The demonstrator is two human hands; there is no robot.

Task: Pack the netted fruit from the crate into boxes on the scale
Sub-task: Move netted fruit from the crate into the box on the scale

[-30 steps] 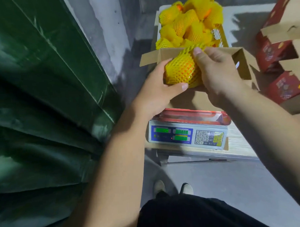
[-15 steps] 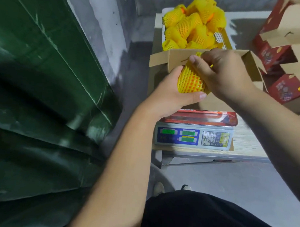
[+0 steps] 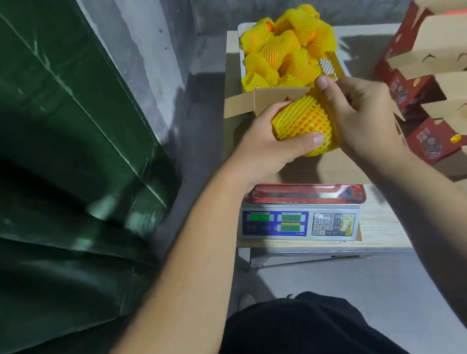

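A pale wooden table [image 3: 382,224] stands against a grey concrete wall [image 3: 148,47], beside a green tarpaulin [image 3: 53,130]. Above the open box [image 3: 266,99] on the scale [image 3: 300,222], both hands grip one netted fruit [image 3: 302,121], its long axis tilted up toward the crate [image 3: 331,64]: left hand [image 3: 265,146] cupping beneath, right hand [image 3: 362,116] curled round its far side.

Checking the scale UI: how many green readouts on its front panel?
3. On the scale: one readout at far left, one at upper middle, one directly below it. Digits too blurred to read.
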